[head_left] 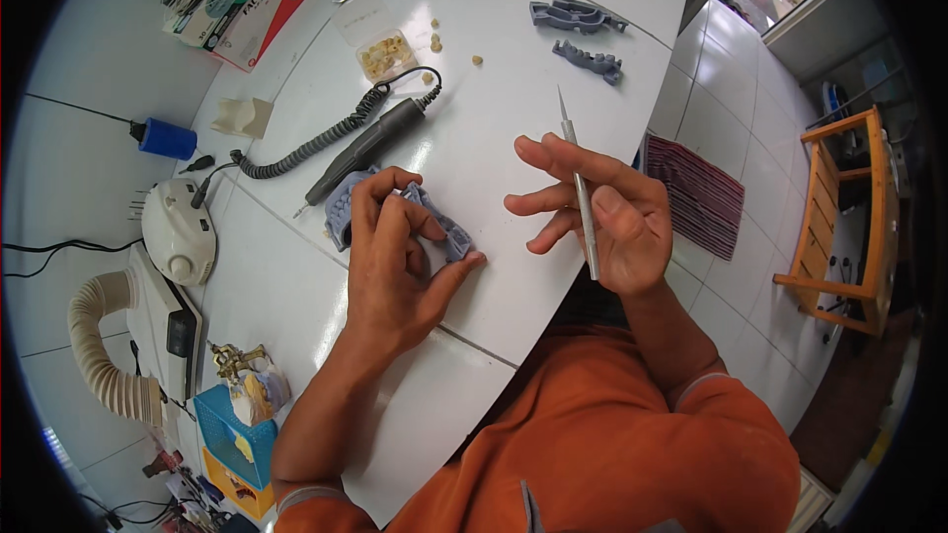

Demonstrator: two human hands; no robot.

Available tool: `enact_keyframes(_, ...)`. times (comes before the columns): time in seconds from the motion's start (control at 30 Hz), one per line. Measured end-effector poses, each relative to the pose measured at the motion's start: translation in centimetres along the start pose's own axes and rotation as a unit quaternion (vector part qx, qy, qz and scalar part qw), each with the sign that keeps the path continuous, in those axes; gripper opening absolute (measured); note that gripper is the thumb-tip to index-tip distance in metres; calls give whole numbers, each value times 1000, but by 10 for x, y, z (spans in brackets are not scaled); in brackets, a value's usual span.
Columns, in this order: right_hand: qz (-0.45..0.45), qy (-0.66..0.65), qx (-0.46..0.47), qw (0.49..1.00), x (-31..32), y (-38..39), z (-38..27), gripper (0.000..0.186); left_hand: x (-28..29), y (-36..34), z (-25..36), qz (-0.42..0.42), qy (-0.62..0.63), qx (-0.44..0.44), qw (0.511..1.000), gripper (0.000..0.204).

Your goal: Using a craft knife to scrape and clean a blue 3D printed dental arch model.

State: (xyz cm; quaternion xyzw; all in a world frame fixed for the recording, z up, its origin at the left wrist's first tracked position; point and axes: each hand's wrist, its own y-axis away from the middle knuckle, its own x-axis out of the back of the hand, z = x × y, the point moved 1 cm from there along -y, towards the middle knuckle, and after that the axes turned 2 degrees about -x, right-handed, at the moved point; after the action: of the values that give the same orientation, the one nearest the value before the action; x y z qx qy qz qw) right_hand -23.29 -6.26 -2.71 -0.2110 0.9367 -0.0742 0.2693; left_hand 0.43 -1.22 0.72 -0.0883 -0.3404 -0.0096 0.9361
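My left hand [390,252] is over the white tiled table, its fingers and thumb curled round a grey-blue dental model [446,229]. Another grey-blue dental model piece [341,209] lies against the far side of the same hand, partly hidden by the fingers. To the right, my right hand [607,212] is turned palm up with several fingers stretched out. A slim metal craft knife [583,202] rests between its thumb and fingers, blade pointing away from me. The two hands are apart, and the blade touches nothing.
A dark rotary handpiece [367,150] with a coiled cord lies beyond my left hand. Past it stands a small box of tooth-coloured pieces [386,56]. Two grey dental models [589,61] sit far right. A white control unit [179,232] and hose [99,331] line the left.
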Motion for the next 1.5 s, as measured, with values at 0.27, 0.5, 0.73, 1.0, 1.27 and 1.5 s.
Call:
enact_keyframes(0.27,-13,118,0,993,-7,0,-7,34,-5,2,-5,0,7,-79,997,49)
enact_keyframes(0.5,-73,152,72,983,-2,0,2,29,-6,0,-10,-12,19,-117,993,38)
enact_keyframes(0.73,-6,296,65,953,6,10,-22,8,-9,-3,-19,10,94,-156,983,67)
enact_keyframes(1.0,-133,559,154,803,23,-13,-37,31,-2,-12,-23,64,-3,-214,975,51)
enact_keyframes(1.27,-172,631,290,699,11,-20,-17,37,-2,-12,-28,66,98,-223,968,40)
enact_keyframes(1.5,-171,649,283,685,10,-22,-17,46,3,-14,-23,49,165,-151,973,36)
